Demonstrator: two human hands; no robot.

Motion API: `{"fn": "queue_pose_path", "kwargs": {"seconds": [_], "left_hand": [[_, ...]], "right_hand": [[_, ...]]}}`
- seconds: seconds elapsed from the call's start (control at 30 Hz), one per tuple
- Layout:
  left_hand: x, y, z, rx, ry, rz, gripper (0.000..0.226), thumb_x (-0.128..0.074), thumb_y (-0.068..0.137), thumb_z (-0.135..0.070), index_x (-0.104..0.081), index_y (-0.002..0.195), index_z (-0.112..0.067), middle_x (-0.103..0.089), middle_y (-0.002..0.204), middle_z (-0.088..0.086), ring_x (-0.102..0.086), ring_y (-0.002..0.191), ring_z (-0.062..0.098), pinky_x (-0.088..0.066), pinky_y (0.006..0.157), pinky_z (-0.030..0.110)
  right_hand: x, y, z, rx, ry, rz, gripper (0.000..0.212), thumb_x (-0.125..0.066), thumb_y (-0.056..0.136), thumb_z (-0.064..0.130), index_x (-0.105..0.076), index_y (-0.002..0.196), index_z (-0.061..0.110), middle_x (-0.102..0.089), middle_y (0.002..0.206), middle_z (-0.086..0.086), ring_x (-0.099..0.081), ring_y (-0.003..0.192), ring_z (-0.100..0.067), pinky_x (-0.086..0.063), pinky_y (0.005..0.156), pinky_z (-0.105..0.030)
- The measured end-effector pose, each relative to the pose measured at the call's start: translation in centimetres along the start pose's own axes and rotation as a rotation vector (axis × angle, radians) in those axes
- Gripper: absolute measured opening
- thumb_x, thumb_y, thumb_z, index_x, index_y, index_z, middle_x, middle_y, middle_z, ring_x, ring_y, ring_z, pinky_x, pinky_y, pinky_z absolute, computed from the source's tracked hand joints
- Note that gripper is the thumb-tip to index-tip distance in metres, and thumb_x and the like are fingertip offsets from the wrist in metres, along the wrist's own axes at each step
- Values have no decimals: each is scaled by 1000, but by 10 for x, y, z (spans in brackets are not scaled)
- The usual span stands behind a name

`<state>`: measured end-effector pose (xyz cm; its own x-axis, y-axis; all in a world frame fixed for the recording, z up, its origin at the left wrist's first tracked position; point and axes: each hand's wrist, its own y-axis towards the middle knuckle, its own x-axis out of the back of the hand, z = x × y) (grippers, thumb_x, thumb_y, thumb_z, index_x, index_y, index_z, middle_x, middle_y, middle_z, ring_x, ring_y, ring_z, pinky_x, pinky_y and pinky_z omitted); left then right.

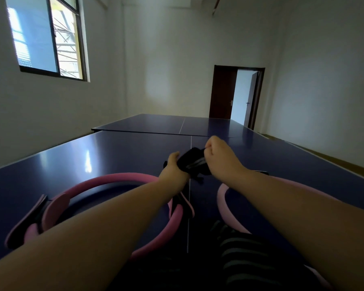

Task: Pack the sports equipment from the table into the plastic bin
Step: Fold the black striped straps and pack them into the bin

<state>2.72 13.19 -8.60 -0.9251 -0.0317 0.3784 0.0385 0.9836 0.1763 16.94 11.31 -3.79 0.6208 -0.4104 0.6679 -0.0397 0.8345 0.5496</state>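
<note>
We held both hands close together over the white centre line of the table (114, 152), each clamped on one black striped band (192, 162). The left hand (172, 164) gripped its lower end; the right hand (219, 154) pinched its upper end. We could not tell whether the band's hanging end touched the surface. One pink ring (118, 177) lay flat under the left forearm, a second pink ring (222, 198) under the right. Ahead, blue surface ran to the seam with the far table half (156, 122).
</note>
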Motion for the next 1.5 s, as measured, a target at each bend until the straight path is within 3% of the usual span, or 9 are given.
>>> {"fn": "queue_pose_path", "kwargs": {"seconds": [0.2, 0.33, 0.57, 0.77, 0.97, 1.13, 1.23, 1.37, 1.5], "left_hand": [[21, -31, -41, 457, -876, 267, 91, -21, 93, -77, -63, 114, 2, -69, 102, 27, -66, 97, 39, -53, 89, 48], [42, -62, -76, 277, -873, 218, 39, -41, 95, -15, -46, 57, -6, -47, 49, 7, -49, 39, 19, -45, 44, 25], [77, -91, -113, -64, -687, -7, 40, -34, 81, 22, -63, 98, 0, -61, 85, 16, -61, 77, 28, -55, 70, 35], [95, -129, -140, -307, -636, 49, 56, -31, 79, 26, -66, 100, -11, -61, 93, 11, -60, 86, 20, -53, 71, 25], [111, -169, -150, -310, -710, 195, 39, -31, 68, 10, -64, 64, -10, -60, 81, 11, -57, 77, 24, -50, 70, 33], [130, -179, -140, -147, -769, 195, 32, -45, 84, -21, -60, 57, -13, -54, 73, 7, -52, 66, 21, -42, 63, 32], [136, -183, -137, -21, -773, 178, 41, -56, 92, -53, -60, 80, -14, -49, 71, 3, -47, 62, 18, -40, 59, 30], [142, -201, -158, -109, -807, 168, 71, -35, 95, -68, -64, 121, -9, -68, 117, 18, -66, 108, 35, -50, 89, 43], [153, -229, -190, -178, -895, 238, 72, -30, 98, -64, -67, 119, -6, -71, 115, 18, -71, 101, 32, -51, 86, 42]], "right_hand": [[42, -48, 63, 202, 303, 80, 19, -36, 102, 9, -44, 87, 17, -46, 78, -1, -41, 66, -10, -35, 58, -24], [54, -76, 84, 343, 251, 169, 20, -39, 99, 5, -46, 88, 19, -44, 76, 2, -39, 63, -7, -33, 56, -22], [84, -110, 83, 69, 393, 41, 17, -49, 100, 14, -64, 94, 11, -58, 100, -6, -55, 89, -6, -42, 76, -12], [99, -99, 98, -583, 929, 331, 85, -17, 94, 74, -66, 111, 7, -68, 112, -14, -60, 108, -28, -45, 97, -42], [108, -85, 140, -550, 1416, 219, 61, -41, 98, 60, -62, 113, 5, -63, 122, -24, -59, 114, -38, -48, 99, -49], [110, -88, 170, -400, 1344, 85, 36, -58, 99, 20, -58, 132, 6, -66, 123, -18, -65, 108, -31, -56, 88, -44], [129, -98, 188, -268, 1314, 84, 28, -53, 99, 8, -60, 126, 4, -67, 114, -17, -64, 101, -31, -55, 89, -46], [163, -120, 220, -113, 1142, 211, 14, -51, 97, 10, -65, 102, 8, -69, 90, -11, -67, 83, -25, -57, 75, -40], [184, -144, 239, -82, 1085, 278, 21, -49, 97, 17, -66, 89, 7, -68, 77, -9, -65, 69, -20, -54, 65, -32]]}}
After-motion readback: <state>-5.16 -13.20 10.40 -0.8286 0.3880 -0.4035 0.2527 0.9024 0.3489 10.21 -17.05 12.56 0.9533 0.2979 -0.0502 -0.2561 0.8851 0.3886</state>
